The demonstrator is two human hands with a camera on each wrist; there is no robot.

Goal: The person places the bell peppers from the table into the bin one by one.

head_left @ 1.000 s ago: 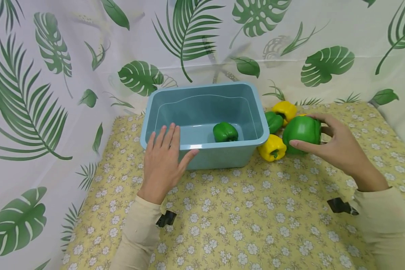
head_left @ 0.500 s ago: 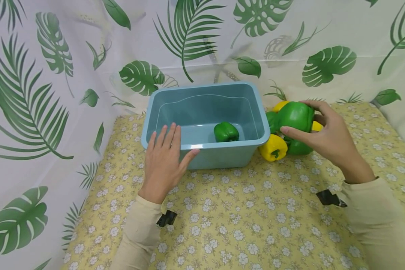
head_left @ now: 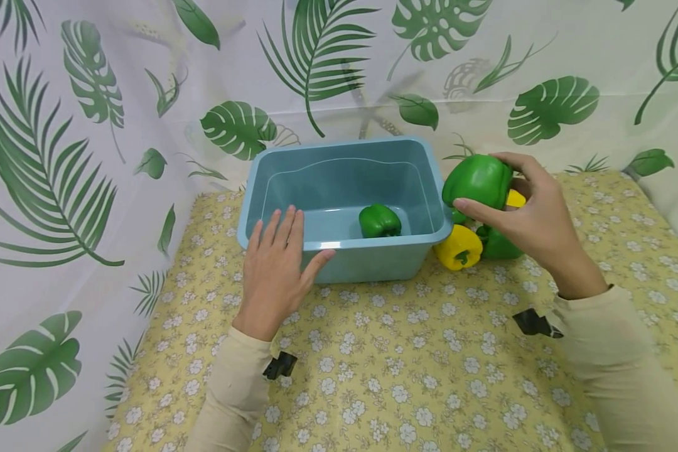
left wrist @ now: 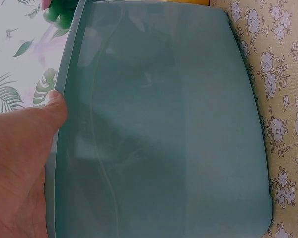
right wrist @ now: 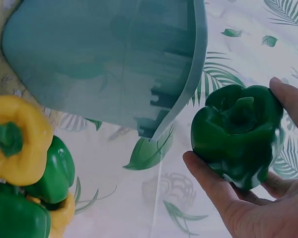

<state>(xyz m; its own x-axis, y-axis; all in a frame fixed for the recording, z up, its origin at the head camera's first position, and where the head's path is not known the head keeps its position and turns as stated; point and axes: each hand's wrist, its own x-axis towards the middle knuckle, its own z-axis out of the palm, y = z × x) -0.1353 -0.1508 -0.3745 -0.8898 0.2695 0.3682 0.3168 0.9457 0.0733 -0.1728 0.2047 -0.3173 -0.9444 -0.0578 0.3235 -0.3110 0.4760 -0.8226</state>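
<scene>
My right hand (head_left: 542,213) grips a green bell pepper (head_left: 478,182) between thumb and fingers, raised beside the right rim of a blue plastic bin (head_left: 344,263). In the right wrist view the held bell pepper (right wrist: 238,136) shows its stem and hangs apart from the bin (right wrist: 114,59). My left hand (head_left: 274,270) rests on the bin's front rim near the left corner, fingers straight and reaching over it. The left wrist view has the left thumb (left wrist: 54,106) at the rim. Inside the bin lies another green bell pepper (head_left: 380,221).
Right of the bin sit a yellow bell pepper (head_left: 458,247), a green bell pepper (head_left: 500,245) and others partly hidden behind the held one. A flowered yellow cloth (head_left: 373,364) covers the table. A leaf-print sheet (head_left: 339,69) hangs behind and at the left.
My right hand has lifted the green bell pepper off the pile and carried it up and left to the bin's right rim. The left hand has stayed in place.
</scene>
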